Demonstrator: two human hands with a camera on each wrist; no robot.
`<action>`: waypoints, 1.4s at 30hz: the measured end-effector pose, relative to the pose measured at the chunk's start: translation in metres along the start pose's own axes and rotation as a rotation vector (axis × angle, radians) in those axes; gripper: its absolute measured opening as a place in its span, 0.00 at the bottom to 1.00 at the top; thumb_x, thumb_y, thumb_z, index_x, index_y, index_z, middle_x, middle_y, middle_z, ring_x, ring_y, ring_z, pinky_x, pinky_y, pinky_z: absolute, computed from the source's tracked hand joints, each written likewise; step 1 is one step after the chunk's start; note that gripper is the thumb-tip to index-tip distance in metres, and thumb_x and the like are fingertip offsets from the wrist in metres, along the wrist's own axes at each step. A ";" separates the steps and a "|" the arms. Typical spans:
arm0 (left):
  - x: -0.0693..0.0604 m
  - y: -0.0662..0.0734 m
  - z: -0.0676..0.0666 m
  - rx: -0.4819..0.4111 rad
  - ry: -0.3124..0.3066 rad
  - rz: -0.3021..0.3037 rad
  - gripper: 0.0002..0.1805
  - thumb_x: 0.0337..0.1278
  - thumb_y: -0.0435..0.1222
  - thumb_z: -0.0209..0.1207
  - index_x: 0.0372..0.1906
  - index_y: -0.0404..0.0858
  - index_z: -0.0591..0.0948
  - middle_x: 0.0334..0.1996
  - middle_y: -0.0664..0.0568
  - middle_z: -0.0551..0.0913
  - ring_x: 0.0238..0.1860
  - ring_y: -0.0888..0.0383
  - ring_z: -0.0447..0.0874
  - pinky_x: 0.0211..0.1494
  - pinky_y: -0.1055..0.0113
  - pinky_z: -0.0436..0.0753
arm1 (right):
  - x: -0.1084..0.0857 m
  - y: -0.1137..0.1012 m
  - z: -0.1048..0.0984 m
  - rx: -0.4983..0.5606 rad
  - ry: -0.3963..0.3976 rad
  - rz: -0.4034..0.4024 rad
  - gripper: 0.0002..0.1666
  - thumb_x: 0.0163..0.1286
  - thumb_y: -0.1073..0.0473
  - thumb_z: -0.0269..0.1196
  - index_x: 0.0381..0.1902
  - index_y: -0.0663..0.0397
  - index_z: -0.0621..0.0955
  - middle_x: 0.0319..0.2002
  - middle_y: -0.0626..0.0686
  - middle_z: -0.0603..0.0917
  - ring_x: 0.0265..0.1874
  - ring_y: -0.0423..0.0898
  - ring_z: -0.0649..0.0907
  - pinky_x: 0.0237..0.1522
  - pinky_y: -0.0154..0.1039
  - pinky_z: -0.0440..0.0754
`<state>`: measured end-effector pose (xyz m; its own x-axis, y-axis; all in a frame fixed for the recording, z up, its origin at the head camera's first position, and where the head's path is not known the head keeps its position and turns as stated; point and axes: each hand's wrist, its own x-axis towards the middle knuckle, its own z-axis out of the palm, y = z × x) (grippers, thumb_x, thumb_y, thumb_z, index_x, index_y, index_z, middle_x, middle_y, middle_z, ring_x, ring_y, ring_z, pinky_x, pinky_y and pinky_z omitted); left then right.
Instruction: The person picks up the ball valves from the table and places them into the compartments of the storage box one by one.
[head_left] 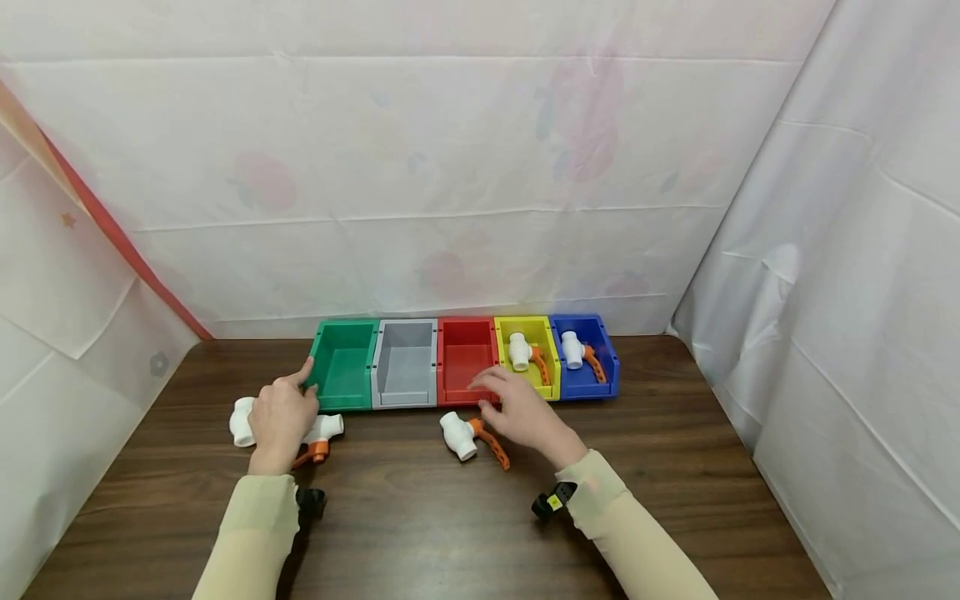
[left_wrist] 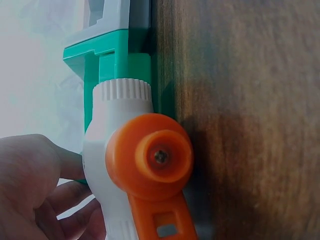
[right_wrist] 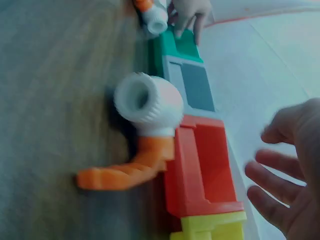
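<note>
My left hand (head_left: 283, 417) is at the left side of the green bin (head_left: 343, 367), its index finger stretched along the bin's wall. Close by lies a white ball valve (head_left: 326, 427) with an orange handle, partly covered by that hand. Another white fitting (head_left: 242, 422) shows left of the hand, its rest hidden. My right hand (head_left: 525, 412) hovers at the front of the red bin (head_left: 467, 362), fingers loosely bent around nothing. Just left of it, on the table, lies a white ball valve (head_left: 459, 436) with an orange handle, also seen in the right wrist view.
A grey bin (head_left: 405, 367) stands between the green and red ones. To the right, the yellow bin (head_left: 551, 390) and blue bin (head_left: 611, 383) each contain a white valve with an orange handle. Behind the row hangs a pale curtain (head_left: 465, 167). The dark wooden table (head_left: 420, 533) extends toward me.
</note>
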<state>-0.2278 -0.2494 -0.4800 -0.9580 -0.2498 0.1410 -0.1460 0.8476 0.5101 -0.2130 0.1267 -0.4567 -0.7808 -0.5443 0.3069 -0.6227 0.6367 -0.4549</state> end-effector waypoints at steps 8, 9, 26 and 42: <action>0.000 0.001 0.000 -0.003 0.013 -0.002 0.28 0.69 0.39 0.57 0.72 0.49 0.69 0.29 0.33 0.82 0.14 0.47 0.68 0.17 0.56 0.66 | -0.010 -0.005 0.020 -0.010 -0.263 -0.021 0.30 0.62 0.54 0.72 0.63 0.43 0.79 0.64 0.48 0.73 0.62 0.45 0.71 0.63 0.43 0.72; 0.000 0.001 -0.001 -0.004 0.014 -0.002 0.28 0.69 0.39 0.57 0.72 0.49 0.69 0.32 0.32 0.83 0.15 0.46 0.69 0.17 0.55 0.66 | -0.011 -0.006 0.023 -0.012 -0.284 -0.014 0.32 0.61 0.53 0.73 0.64 0.42 0.79 0.66 0.48 0.71 0.63 0.46 0.70 0.63 0.43 0.72; 0.002 -0.001 -0.004 0.015 0.004 -0.006 0.28 0.70 0.39 0.56 0.73 0.50 0.67 0.39 0.27 0.82 0.15 0.46 0.70 0.16 0.55 0.67 | 0.006 -0.020 0.036 -0.124 -0.412 0.033 0.41 0.61 0.56 0.73 0.71 0.42 0.72 0.70 0.48 0.69 0.64 0.47 0.70 0.63 0.42 0.72; 0.001 -0.005 -0.001 0.016 0.034 0.028 0.28 0.69 0.37 0.57 0.72 0.47 0.69 0.44 0.26 0.82 0.14 0.47 0.69 0.14 0.56 0.67 | 0.009 -0.026 0.034 -0.169 -0.364 0.039 0.48 0.56 0.55 0.77 0.73 0.53 0.70 0.63 0.50 0.69 0.56 0.45 0.71 0.54 0.34 0.76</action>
<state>-0.2275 -0.2550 -0.4814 -0.9528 -0.2417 0.1839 -0.1236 0.8616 0.4923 -0.2025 0.0870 -0.4702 -0.7535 -0.6564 -0.0383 -0.6161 0.7252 -0.3076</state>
